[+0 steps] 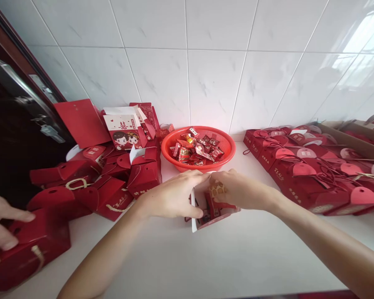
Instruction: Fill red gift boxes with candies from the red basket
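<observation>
The open box (218, 221) is at the middle of the surface (174, 261), just in front of the red basket (231, 151). The left hand (171, 194) holds its left side, with the thumb over the wall and inside; that grip is narrow. The right hand (244, 191) has its fingers inside, at a gold-patterned packet (218, 189); I cannot tell whether its grip is closed on it. More packets lie within.

Wrapped sweets (202, 149) lie in the basket. Closed boxes (299, 182) stand in rows to the right, and red boxes (112, 193) crowd together to the left. At far left, another person's hand (1, 226) touches a corded box (46, 238), near a door (9, 141) with keys (52, 133).
</observation>
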The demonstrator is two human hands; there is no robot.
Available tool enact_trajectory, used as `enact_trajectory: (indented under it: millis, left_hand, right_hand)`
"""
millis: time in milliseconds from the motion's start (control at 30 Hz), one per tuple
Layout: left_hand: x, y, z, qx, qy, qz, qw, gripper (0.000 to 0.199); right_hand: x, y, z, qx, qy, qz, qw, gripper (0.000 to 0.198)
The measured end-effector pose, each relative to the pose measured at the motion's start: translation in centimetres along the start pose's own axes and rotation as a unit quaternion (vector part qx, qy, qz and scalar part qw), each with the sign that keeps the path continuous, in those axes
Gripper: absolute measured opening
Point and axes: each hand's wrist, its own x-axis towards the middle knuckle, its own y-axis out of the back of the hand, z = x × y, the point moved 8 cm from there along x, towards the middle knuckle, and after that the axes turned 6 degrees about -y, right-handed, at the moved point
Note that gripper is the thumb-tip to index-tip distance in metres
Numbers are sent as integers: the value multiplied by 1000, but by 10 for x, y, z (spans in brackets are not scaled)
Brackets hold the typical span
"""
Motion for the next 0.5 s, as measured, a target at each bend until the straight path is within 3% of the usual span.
enact_trajectory:
  millis: [100,200,333,500]
  left_hand:
    - [-1,0,0,7,6,2,1000,87]
    - [-1,-2,2,6,-7,1,1000,83]
    - [1,-4,-1,11,-7,-6,1000,90]
    - [3,-5,-1,-3,-15,-10,1000,93]
  right_hand:
    - [-1,1,5,-37,-21,14,999,25]
    - [-2,-6,4,4,-14,-2,1000,26]
    - [-1,-11,10,11,-53,-6,999,33]
    - [3,-18,4,44,6,-37,998,31]
